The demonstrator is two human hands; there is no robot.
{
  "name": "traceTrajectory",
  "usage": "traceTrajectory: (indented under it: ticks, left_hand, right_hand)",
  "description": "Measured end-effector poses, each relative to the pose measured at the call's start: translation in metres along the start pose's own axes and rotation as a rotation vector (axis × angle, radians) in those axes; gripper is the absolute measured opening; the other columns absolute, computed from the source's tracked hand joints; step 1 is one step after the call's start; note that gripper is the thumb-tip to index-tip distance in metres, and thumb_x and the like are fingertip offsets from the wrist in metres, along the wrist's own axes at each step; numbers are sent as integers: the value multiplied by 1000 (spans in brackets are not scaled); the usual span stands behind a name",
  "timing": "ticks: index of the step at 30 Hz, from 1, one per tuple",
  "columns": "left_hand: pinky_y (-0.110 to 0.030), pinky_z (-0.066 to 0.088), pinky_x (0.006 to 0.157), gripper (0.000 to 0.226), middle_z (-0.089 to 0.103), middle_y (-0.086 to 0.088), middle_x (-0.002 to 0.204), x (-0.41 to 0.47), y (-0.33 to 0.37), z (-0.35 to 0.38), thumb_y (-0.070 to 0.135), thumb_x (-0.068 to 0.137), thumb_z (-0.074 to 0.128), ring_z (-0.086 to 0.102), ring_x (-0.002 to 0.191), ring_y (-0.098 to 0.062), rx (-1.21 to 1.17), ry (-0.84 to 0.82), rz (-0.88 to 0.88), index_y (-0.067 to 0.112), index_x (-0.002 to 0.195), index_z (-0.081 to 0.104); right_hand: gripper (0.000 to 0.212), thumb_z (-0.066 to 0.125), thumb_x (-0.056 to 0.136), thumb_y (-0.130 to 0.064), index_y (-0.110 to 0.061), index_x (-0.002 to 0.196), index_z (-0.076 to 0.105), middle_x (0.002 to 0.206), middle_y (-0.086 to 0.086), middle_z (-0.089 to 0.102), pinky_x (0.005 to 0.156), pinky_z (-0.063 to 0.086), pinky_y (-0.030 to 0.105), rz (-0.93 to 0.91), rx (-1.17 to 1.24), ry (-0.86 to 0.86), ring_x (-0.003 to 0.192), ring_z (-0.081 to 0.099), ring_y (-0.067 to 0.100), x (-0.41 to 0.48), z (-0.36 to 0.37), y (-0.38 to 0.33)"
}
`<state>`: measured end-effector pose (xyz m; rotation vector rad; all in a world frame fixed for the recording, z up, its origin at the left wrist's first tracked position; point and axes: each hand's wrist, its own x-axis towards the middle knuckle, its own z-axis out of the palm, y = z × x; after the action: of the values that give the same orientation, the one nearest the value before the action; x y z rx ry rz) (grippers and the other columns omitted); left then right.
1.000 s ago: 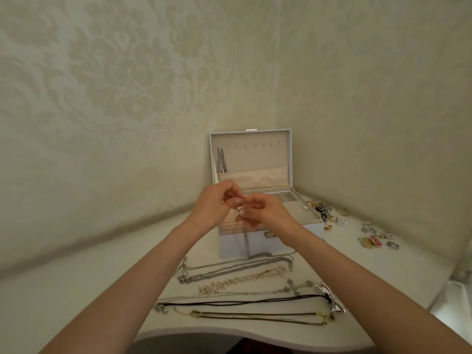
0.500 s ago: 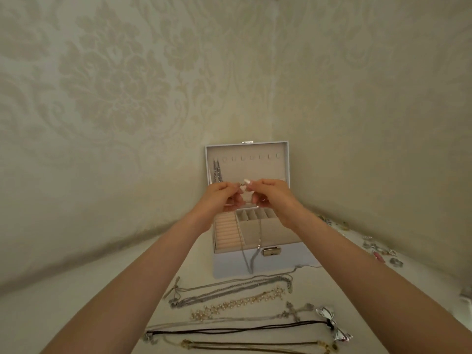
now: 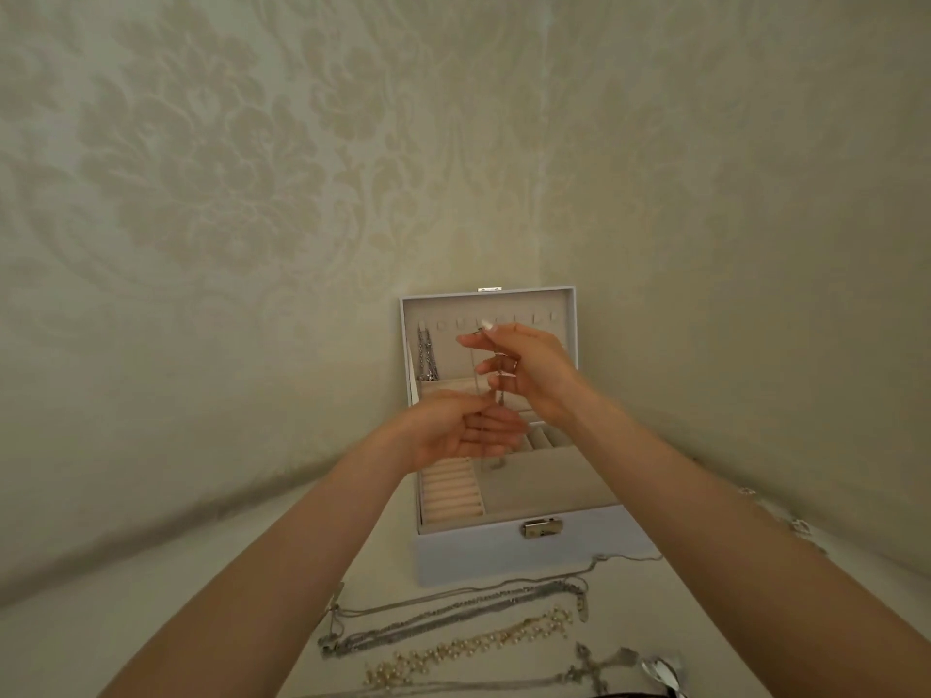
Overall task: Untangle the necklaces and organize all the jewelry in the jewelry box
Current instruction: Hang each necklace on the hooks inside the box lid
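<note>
Right hand [image 3: 524, 367]: raised before the lid [image 3: 504, 300], thumb and forefinger pinching the top of a thin chain [image 3: 499, 395].
Chain: hangs from that pinch down over the box's tray.
Left hand [image 3: 453, 430]: lower, palm up, fingers fairly straight at the chain; blurred, so whether it grips cannot be told.
Box [image 3: 504, 559]: open on the table [image 3: 388, 571], lid upright, silver chains [image 3: 425, 355] hung at its left hook.
Necklaces [image 3: 453, 617]: laid in rows just before the box.

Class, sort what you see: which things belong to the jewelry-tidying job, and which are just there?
Job: box; chain pinched by right hand; hung necklace; silver chains; pearl necklace; cross necklace.
Just there: table; wallpaper.
</note>
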<state>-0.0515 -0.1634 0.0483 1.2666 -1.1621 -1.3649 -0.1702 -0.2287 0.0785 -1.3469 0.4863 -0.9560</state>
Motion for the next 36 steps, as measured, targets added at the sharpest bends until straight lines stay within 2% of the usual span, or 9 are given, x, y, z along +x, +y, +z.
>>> traceTrajectory:
  ticks: [5, 10, 15, 18, 21, 25, 29, 32, 36]
  left_hand:
    - [-31, 56, 74, 21, 62, -9, 83, 18, 3, -6, 19, 99, 43, 62, 80, -18, -377, 142, 53, 5, 99, 59]
    - [-29, 49, 69, 28, 56, -6, 78, 26, 8, -14, 18, 100, 40, 54, 71, -15, -410, 307, 58, 8, 80, 57]
    - [-29, 48, 67, 29, 57, 0, 62, 27, 22, -31, 25, 97, 46, 57, 61, -13, -217, 330, 64, 14, 71, 49]
    - [-28, 47, 62, 29, 50, 5, 46, 29, 30, -37, 26, 98, 46, 55, 45, -10, -18, 308, 65, 13, 73, 51]
    - [-20, 45, 52, 30, 47, 4, 50, 26, 34, -38, 26, 97, 47, 50, 45, -9, 389, 280, 72, 13, 72, 56]
    - [-13, 40, 43, 33, 46, -1, 58, 28, 36, -36, 15, 95, 48, 47, 51, -12, 685, 295, 123, 12, 63, 54]
    - [-21, 41, 50, 32, 52, -3, 57, 36, 33, -46, 13, 93, 53, 49, 51, -14, 707, 375, 223, 8, 61, 52]
    - [-18, 39, 49, 26, 54, -3, 64, 39, 32, -52, 20, 92, 58, 49, 53, -11, 589, 372, 230, 8, 69, 55]
    - [-11, 40, 47, 14, 56, -3, 66, 43, 28, -57, 13, 88, 63, 51, 49, -1, 451, 432, 279, 10, 75, 59]
  right_hand:
    - [18, 63, 89, -22, -5, 94, 63, 100, 9, 72, 52, 52, 20, 49, 75, 30, 58, 59, 11, 3, 3, 18]
    - [10, 63, 88, -11, -3, 82, 60, 68, 9, 64, 53, 53, 21, 104, 239, 123, 54, 61, 13, 9, 1, 30]
    - [9, 58, 89, -5, -1, 80, 59, 73, 14, 59, 51, 54, 24, 233, 272, 185, 62, 59, 19, 14, -6, 42]
    - [4, 59, 87, -2, -4, 89, 61, 86, 12, 63, 60, 53, 26, 284, 12, 165, 74, 59, 19, 13, -6, 48]
    - [36, 55, 81, 6, -14, 111, 61, 103, 2, 65, 72, 46, 26, 90, -280, 134, 90, 58, 14, 17, -4, 46]
    - [43, 56, 77, 4, -19, 113, 64, 88, 0, 64, 63, 40, 24, 74, -367, -48, 74, 55, 11, 27, 2, 34]
    - [15, 60, 84, 2, -10, 90, 67, 72, 6, 65, 55, 45, 20, 116, -437, -94, 60, 56, 10, 36, 0, 31]
    - [14, 62, 86, 0, -9, 77, 65, 66, 8, 62, 52, 48, 16, 105, -481, -78, 57, 55, 10, 42, 0, 32]
    - [5, 67, 84, -3, 1, 86, 68, 63, 8, 63, 46, 45, 14, 73, -469, 32, 50, 54, 8, 55, -4, 33]
